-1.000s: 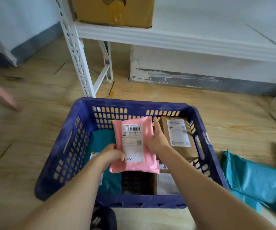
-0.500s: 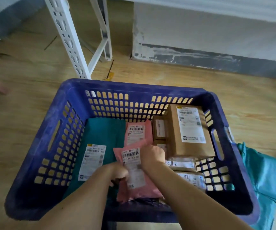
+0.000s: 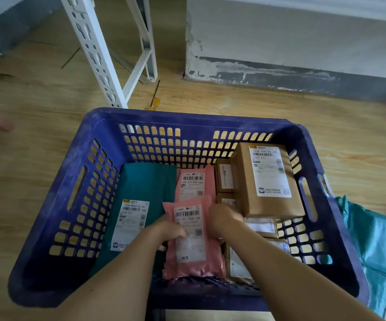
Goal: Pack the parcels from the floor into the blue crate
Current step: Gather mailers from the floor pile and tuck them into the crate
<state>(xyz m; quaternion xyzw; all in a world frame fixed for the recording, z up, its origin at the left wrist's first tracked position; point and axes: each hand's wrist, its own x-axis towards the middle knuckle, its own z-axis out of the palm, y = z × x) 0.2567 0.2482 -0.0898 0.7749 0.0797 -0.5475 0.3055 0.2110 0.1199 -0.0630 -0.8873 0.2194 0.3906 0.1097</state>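
Observation:
The blue crate (image 3: 85, 140) stands on the wooden floor right in front of me. Both my hands are inside it, holding a pink parcel (image 3: 193, 262) with a white label. My left hand (image 3: 171, 230) grips its left edge and my right hand (image 3: 224, 218) grips its right edge. The parcel lies low in the crate's middle, overlapping a second pink parcel (image 3: 193, 181) behind it. A teal parcel (image 3: 145, 188) lies on the left. A large brown box (image 3: 266, 179) and smaller brown boxes (image 3: 224, 179) fill the right side.
Teal parcels (image 3: 377, 239) lie on the floor right of the crate. A white perforated shelf leg (image 3: 94, 52) stands just behind the crate's far left corner. A grey-based wall (image 3: 280, 72) runs along the back.
My hands have lowered the pink parcel from above the crate's rim down among the parcels inside. The view has tilted down and closer to the crate.

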